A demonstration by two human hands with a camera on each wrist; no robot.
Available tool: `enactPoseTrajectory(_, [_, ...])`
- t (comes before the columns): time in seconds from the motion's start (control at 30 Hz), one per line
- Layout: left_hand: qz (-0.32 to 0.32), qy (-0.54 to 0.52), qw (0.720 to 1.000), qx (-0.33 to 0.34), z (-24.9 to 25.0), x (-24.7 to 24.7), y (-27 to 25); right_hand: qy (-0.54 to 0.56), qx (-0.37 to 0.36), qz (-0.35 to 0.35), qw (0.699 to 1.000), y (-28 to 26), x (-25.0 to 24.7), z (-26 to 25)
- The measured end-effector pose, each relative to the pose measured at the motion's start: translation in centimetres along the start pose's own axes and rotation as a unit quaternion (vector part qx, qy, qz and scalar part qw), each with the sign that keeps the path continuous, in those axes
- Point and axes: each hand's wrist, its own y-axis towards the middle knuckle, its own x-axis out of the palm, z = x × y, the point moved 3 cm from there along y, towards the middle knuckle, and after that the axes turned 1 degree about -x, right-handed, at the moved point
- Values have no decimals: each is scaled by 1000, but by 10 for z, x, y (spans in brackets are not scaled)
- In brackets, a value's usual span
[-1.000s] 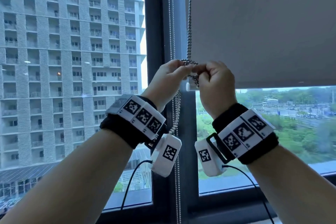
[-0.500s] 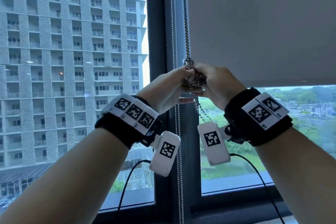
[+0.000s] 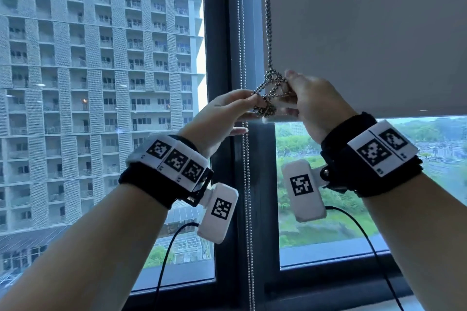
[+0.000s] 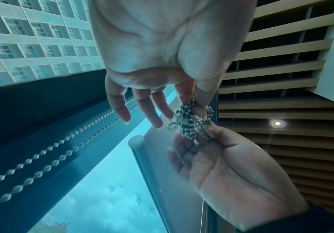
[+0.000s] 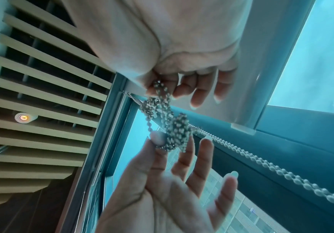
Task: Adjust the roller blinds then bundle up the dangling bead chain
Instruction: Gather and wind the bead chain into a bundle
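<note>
The grey roller blind (image 3: pixel 366 33) covers the upper part of the right pane. Its metal bead chain (image 3: pixel 268 20) hangs down the blind's left edge and ends in a knotted bundle (image 3: pixel 269 98) held between both hands. My left hand (image 3: pixel 252 100) pinches the bundle (image 4: pixel 190 124) from the left with thumb and forefinger, the other fingers spread. My right hand (image 3: pixel 288 83) pinches loops of the bundle (image 5: pixel 176 130) from the right, slightly higher. In the right wrist view the left thumb (image 5: pixel 158 138) presses on the bundle.
A second, pale bead chain (image 3: pixel 247 184) hangs straight down the dark window frame (image 3: pixel 222 58) just left of the hands. The blind's bottom bar (image 4: pixel 136 140) sits level with the hands. Slatted ceiling with a spotlight (image 4: pixel 277 123) is overhead.
The hands have drawn slightly apart, the right one rising, and the chain loops now stretch between them instead of sitting in a tight clump.
</note>
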Motion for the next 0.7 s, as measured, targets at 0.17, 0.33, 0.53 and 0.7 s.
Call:
enactPoseTrajectory(0.17, [3,-13,1000,15,4,-8,1,177,-19,-47,983,-13,-3,5])
enactPoseTrajectory(0.33, [-50,-37,998,23,4,-5,-1,242,-93,-4,966,-23,-6,6])
enactPoseTrajectory(0.53, [-30,-123,990,56,6,-11,1,244,-95,-30,965,-17,-8,2])
enactPoseTrajectory(0.7, [-24,-157,984,85,7,-14,3,373,-36,-95,922,-16,2,8])
